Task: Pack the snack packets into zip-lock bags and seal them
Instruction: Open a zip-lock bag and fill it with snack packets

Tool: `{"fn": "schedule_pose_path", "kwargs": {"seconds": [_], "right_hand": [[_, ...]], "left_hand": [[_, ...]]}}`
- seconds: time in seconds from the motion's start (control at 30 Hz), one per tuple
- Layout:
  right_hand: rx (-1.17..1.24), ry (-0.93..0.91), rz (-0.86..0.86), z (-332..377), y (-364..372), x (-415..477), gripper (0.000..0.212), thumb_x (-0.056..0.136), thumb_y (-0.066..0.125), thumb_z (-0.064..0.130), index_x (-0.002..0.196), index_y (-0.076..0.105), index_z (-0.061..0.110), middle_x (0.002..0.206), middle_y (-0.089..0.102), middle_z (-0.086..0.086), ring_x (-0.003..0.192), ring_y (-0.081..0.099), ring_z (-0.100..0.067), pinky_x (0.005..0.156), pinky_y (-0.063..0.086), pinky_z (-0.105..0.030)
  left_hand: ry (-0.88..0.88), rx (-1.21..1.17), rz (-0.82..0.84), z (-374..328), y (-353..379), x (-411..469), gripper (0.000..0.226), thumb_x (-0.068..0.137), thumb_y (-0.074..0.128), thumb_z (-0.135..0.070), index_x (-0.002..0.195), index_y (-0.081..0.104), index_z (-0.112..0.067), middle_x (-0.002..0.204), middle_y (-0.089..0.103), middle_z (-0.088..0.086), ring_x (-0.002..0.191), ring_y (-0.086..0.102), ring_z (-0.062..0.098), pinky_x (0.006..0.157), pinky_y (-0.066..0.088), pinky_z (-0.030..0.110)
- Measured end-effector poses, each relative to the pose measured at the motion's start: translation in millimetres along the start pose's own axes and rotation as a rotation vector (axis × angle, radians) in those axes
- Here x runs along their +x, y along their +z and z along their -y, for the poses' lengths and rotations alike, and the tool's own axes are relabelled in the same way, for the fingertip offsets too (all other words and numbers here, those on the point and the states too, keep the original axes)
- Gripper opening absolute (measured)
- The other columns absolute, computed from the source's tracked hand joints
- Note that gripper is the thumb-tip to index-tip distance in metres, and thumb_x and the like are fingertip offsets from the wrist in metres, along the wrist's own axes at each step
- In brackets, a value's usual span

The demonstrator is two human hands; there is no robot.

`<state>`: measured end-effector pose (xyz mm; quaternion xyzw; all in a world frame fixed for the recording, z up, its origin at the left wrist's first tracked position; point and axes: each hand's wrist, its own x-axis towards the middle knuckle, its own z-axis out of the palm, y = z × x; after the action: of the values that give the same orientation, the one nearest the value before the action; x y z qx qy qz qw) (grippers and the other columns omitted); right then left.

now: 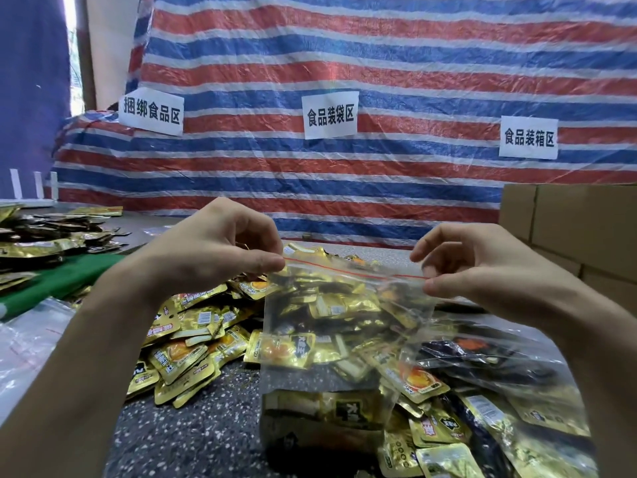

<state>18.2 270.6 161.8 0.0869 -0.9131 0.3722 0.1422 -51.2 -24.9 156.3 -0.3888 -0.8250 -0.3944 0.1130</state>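
your left hand (213, 243) pinches the left top corner of the clear plastic zip-lock bag with a red seal line (348, 326) between thumb and forefinger, the other fingers curled. your right hand (482, 267) pinches the right end of the same strip the same way. so your two hands are both clamped on one bag, held upright between them over the speckled grey tabletop (193, 429). the bag holds gold foil snack packets (344, 408), lying mostly in its lower part; they overlap too much to count. you cannot tell whether the red strip is pressed closed along its length.

behind and left of the bag a loose heap of the same packets (193, 343) lies on the tabletop. to the right lie further clear bags filled with packets (482, 353), their number unclear. flat empty clear bags (27, 343) lie far left, beside a green cloth (58, 281), with a second packet pile (44, 236) beyond it. brown cardboard boxes (572, 219) stand at the right. three white paper signs (330, 114) hang on the red, blue and white striped tarpaulin (344, 63).
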Motion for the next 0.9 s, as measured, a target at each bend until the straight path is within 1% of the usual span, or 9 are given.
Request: {"fn": "schedule_pose_path", "kwargs": {"seconds": [0.1,0.17,0.23,0.3,0.37,0.47,0.6,0.73,0.9], "right_hand": [[-0.126,-0.106,0.004,19,11,-4,0.041,0.071,0.072,0.048,0.109,0.064,0.037,0.104,0.065,0.019,0.092,0.059,0.01,0.075,0.046,-0.019],[-0.216,-0.201,0.008,33,29,-5,0.043,0.079,0.068,0.058,0.117,0.062,0.039,0.113,0.061,0.026,0.1,0.053,0.015,0.077,0.04,-0.012],[-0.282,-0.259,0.02,43,48,-6,0.046,0.082,0.061,0.063,0.119,0.064,0.036,0.117,0.062,0.022,0.103,0.055,0.008,0.082,0.044,-0.014],[-0.345,-0.283,0.042,49,63,-7,0.048,0.083,0.055,0.068,0.115,0.066,0.034,0.114,0.066,0.017,0.102,0.059,0.0,0.086,0.052,-0.031],[-0.381,-0.296,0.033,52,72,-8,0.034,0.089,0.057,0.059,0.108,0.066,0.033,0.105,0.068,0.014,0.098,0.061,-0.007,0.084,0.054,-0.041],[-0.365,-0.308,-0.017,51,74,-6,0.014,0.095,0.059,0.041,0.103,0.069,0.034,0.098,0.069,0.015,0.094,0.064,-0.01,0.08,0.055,-0.045],[-0.325,-0.312,-0.03,49,72,-5,0.01,0.093,0.063,0.041,0.097,0.071,0.036,0.093,0.069,0.018,0.089,0.064,-0.008,0.077,0.056,-0.047],[-0.283,-0.305,-0.016,49,73,-4,0.009,0.092,0.066,0.04,0.096,0.071,0.034,0.09,0.07,0.019,0.086,0.065,-0.007,0.078,0.056,-0.046],[-0.237,-0.299,-0.019,48,73,-4,0.009,0.09,0.068,0.038,0.092,0.071,0.03,0.089,0.071,0.015,0.086,0.065,-0.007,0.081,0.055,-0.046]], "left_hand": [[-0.006,0.001,0.021,-2,4,3,0.006,0.082,0.075,-0.01,0.076,0.074,-0.011,0.072,0.069,0.006,0.066,0.063,0.017,0.062,0.051,0.027],[0.01,0.0,0.048,-5,7,4,0.007,0.082,0.076,-0.01,0.075,0.075,-0.013,0.07,0.069,0.006,0.064,0.063,0.014,0.06,0.05,0.025],[0.025,-0.008,0.078,-9,10,5,0.009,0.082,0.079,-0.013,0.074,0.075,-0.014,0.069,0.069,0.006,0.063,0.062,0.013,0.058,0.048,0.024],[0.046,-0.014,0.098,-11,13,5,0.01,0.08,0.08,-0.02,0.074,0.075,-0.014,0.069,0.069,0.005,0.063,0.061,0.012,0.058,0.047,0.025],[0.062,-0.029,0.111,-13,14,4,0.009,0.078,0.078,-0.022,0.074,0.075,-0.014,0.07,0.069,0.005,0.064,0.062,0.013,0.059,0.048,0.026],[0.078,-0.053,0.126,-15,15,3,0.012,0.075,0.076,-0.025,0.077,0.077,-0.014,0.073,0.071,0.006,0.066,0.064,0.014,0.06,0.05,0.027],[0.086,-0.064,0.143,-15,13,2,0.015,0.078,0.08,-0.028,0.081,0.078,-0.014,0.075,0.072,0.008,0.066,0.063,0.017,0.059,0.049,0.032],[0.085,-0.079,0.171,-16,12,0,0.021,0.074,0.076,-0.034,0.083,0.079,-0.014,0.076,0.073,0.004,0.066,0.064,0.014,0.058,0.049,0.021],[0.077,-0.08,0.167,-15,12,0,0.023,0.075,0.076,-0.034,0.086,0.079,-0.014,0.081,0.074,0.008,0.077,0.067,0.031,0.063,0.053,0.035]]}}
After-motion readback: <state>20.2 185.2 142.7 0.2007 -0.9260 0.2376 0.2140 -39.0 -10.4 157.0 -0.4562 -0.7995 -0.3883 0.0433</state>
